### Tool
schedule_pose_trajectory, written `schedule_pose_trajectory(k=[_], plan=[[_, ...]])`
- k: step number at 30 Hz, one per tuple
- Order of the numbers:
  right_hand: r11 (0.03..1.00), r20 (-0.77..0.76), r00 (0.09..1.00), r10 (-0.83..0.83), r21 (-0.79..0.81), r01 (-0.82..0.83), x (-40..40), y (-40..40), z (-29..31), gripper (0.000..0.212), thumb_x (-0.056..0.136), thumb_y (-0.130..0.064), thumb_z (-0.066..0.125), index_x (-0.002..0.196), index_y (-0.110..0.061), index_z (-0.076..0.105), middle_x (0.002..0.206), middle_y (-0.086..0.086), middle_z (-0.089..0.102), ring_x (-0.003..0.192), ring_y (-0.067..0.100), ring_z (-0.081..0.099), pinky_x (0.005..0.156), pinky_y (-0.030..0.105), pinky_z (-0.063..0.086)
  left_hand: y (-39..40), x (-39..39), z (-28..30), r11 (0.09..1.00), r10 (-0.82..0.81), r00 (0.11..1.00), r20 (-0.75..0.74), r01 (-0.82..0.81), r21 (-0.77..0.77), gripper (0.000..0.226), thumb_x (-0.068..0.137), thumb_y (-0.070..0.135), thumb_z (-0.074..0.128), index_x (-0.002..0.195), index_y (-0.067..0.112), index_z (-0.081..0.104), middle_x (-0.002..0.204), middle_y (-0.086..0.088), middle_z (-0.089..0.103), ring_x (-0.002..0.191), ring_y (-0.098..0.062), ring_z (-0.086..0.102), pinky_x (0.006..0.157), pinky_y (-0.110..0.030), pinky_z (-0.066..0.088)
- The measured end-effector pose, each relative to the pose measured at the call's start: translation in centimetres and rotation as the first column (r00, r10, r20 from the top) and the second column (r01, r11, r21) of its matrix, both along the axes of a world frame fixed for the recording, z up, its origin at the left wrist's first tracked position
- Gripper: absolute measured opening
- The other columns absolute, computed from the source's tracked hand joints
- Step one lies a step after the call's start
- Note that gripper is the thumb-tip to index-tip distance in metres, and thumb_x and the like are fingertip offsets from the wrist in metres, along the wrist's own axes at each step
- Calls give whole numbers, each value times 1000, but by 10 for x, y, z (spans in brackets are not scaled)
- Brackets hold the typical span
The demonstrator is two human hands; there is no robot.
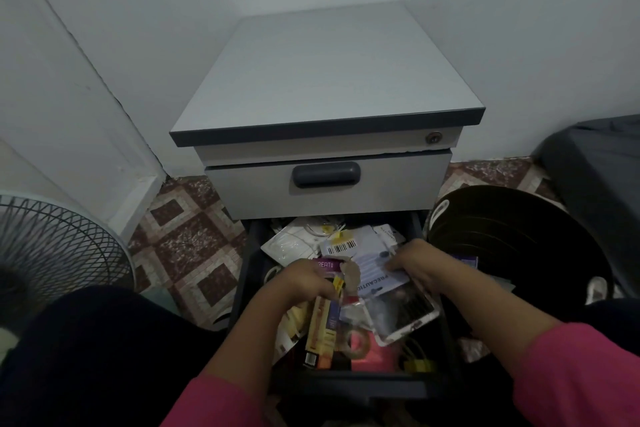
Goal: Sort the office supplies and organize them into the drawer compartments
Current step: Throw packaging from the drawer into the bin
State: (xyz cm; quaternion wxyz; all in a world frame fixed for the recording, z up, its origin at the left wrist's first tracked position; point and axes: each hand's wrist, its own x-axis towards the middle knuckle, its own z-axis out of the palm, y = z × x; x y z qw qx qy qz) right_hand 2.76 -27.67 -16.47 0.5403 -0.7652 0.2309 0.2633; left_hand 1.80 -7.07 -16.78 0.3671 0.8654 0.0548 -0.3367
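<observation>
At the left edge of the frame stands a fan (52,246) on the tiled floor (194,236). In the lower centre, the open drawer (349,383) is full of jumbled office supplies. My left hand (304,279) is curled around a yellow-and-orange packet (322,329) at the drawer's left-middle, beside a purple packet (325,265). Just right of it, my right hand (415,263) pinches a white printed leaflet (372,267) lying over a clear plastic pouch (401,315). A tape roll (358,343) sits nearer the drawer's front. A black bin (512,236) stands at the right.
</observation>
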Motion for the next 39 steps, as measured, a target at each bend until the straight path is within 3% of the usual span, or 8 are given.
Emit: schedule_pose_trajectory(k=[5,9,14,21,31,35,37,39], plan=[[998,-22,998,64,-6,-64,0,-13,24,16,87,6,58,100,15,56,86,27,62,62,28,60,35,25,48,14,2,9,988,132,989,-68,-136,-70,13,78,9,59,68,11,51,67,-8,52,60,-23,54,57,-27,45],[998,-13,998,55,11,-54,0,-28,40,9,88,4,58,95,10,58,75,18,58,62,24,58,38,23,48,23,4,18,949,210,976,-51,-216,-230,22,76,8,53,60,15,40,55,-1,41,42,-12,37,46,-21,30],[997,16,998,61,40,-61,-4,-50,64,10,92,-1,56,96,8,59,73,16,58,60,18,56,38,19,47,20,0,24,840,369,923,-111,-382,-384,7,84,9,51,79,14,54,70,-7,63,60,-20,58,53,-25,45],[994,25,993,113,11,-113,-19,-102,93,18,92,-3,55,103,9,63,76,16,61,53,14,57,38,20,46,-1,0,26,721,456,877,-150,-463,-515,9,85,6,50,79,13,52,73,-7,59,63,-20,55,53,-26,44],[987,-42,994,-101,-128,95,-31,-183,101,14,92,3,54,80,8,59,50,14,61,37,16,58,34,20,45,-113,1,37,740,367,925,-96,-353,-572,13,86,3,49,77,10,56,63,-7,53,52,-19,50,58,-31,47],[946,-41,973,-228,-245,211,-27,-195,93,18,92,0,57,78,11,55,43,16,58,30,22,55,29,22,43,-166,13,25,739,355,925,-131,-364,-567,10,87,11,54,95,7,55,81,-11,58,67,-22,60,53,-26,53],[937,-63,953,-295,-215,275,-22,-192,88,27,94,-14,58,103,11,55,66,23,66,53,28,66,43,28,52,-183,15,24,750,276,944,-181,-329,-574,37,91,27,61,121,8,51,108,-9,60,94,-22,62,76,-29,56],[936,-111,938,-329,-168,309,-16,-192,80,63,93,-31,59,139,4,35,122,30,54,109,42,57,72,49,51,-193,14,26,773,203,956,-214,-290,-564,65,92,41,60,144,13,33,136,-9,48,119,-25,52,95,-30,47]])
